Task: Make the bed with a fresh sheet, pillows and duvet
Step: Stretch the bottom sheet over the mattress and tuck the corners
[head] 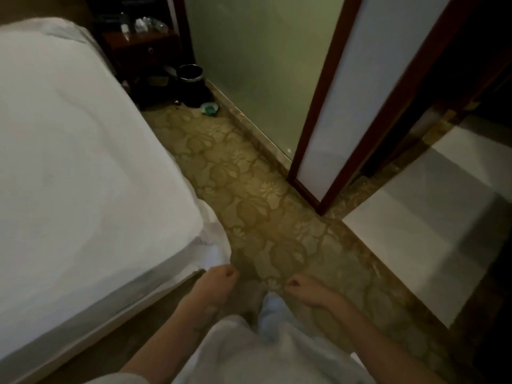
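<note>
Both hands, left (223, 276) & right (300, 286), fisted, empty, over carpet (249, 195); bed (69, 162) left, bin (191, 79) by nightstand (144, 48).

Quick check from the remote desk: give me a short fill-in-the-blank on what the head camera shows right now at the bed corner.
1. The sheet hangs loose at the bed's ____.
2. The left hand is beside that loose sheet, its fingers ____.
3. The dark bin stands on the floor beside the ____.
4. The carpet has a ____ pattern.

Missing words: corner; curled; nightstand; floral
</note>
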Available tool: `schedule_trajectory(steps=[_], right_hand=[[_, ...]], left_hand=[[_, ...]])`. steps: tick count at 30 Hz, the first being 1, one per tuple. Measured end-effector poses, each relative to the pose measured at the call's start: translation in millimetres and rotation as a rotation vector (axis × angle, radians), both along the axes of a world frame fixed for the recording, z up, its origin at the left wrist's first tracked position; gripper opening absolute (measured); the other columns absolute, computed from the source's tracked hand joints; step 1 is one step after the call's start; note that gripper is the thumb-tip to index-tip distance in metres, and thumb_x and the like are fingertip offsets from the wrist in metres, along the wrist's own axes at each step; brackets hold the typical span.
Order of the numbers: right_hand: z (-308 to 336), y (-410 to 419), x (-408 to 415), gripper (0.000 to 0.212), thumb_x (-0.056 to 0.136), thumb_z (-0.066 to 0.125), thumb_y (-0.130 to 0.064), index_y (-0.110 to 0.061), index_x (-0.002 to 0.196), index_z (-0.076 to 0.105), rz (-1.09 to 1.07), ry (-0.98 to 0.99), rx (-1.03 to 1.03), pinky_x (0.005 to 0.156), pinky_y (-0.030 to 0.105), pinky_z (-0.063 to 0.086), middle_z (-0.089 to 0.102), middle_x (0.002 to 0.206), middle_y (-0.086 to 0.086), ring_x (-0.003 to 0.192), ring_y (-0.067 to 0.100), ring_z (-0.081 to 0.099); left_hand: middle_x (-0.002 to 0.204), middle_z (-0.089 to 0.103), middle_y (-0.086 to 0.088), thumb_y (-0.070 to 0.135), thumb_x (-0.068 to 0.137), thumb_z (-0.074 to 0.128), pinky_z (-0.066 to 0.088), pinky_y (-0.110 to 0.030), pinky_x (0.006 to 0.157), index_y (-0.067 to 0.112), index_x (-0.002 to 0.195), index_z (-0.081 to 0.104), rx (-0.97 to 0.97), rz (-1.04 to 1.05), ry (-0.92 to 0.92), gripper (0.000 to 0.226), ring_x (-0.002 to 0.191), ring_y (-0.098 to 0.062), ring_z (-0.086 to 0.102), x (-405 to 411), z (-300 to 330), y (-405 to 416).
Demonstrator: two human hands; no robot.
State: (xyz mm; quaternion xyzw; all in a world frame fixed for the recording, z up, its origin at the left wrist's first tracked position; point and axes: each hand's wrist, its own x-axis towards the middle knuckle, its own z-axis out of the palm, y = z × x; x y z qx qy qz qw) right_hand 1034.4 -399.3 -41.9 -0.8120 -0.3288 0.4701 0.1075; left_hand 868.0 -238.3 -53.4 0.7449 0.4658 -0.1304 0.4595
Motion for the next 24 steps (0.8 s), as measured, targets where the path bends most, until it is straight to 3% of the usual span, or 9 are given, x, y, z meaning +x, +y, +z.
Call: schedule_trajectory(steps=[5,8,13,18,24], right_hand=[[23,99,86,0.034,0.098,0.046,-0.03,-0.011,0.126,0.054,0.164,0.026,-0.027,0.093,0.03,0.044,0.057,0.127,0.006,0.108,0.018,0.054],[27,154,125,0.037,0.099,0.046,-0.03,-0.011,0.13,0.052,0.309,0.01,-0.015,0.097,0.034,0.044,0.055,0.13,0.007,0.116,0.023,0.053],[20,247,186,0.039,0.098,0.047,-0.03,-0.01,0.131,0.052,0.458,-0.021,0.013,0.098,0.033,0.042,0.055,0.132,0.008,0.118,0.022,0.052],[14,324,257,0.037,0.099,0.047,-0.03,-0.014,0.132,0.053,0.503,0.002,0.012,0.094,0.03,0.044,0.057,0.129,0.005,0.114,0.017,0.053],[14,377,346,0.029,0.099,0.046,-0.026,-0.012,0.12,0.059,0.554,0.068,-0.083,0.095,0.035,0.047,0.062,0.119,0.009,0.11,0.021,0.058]], left_hand=[[0.101,0.062,0.007,0.034,0.095,0.044,0.048,-0.029,0.089,0.022,0.108,0.064,-0.048,0.043,0.088,0.026,0.094,-0.012,0.06,33,13,28],[0.105,0.068,-0.002,0.03,0.096,0.045,0.052,-0.036,0.09,0.018,0.107,0.067,-0.114,0.203,0.065,0.027,0.093,-0.015,0.064,56,3,52],[0.113,0.064,-0.004,0.03,0.1,0.044,0.048,-0.03,0.092,0.015,0.116,0.063,-0.138,0.334,0.102,0.029,0.1,-0.017,0.06,108,-16,94],[0.092,0.061,0.0,0.028,0.1,0.041,0.045,-0.028,0.085,0.022,0.085,0.059,-0.117,0.418,0.123,0.025,0.085,-0.013,0.057,188,-25,157],[0.116,0.061,-0.002,0.032,0.101,0.039,0.044,-0.024,0.082,0.014,0.122,0.059,-0.119,0.466,0.05,0.034,0.095,-0.012,0.056,280,0,235]])
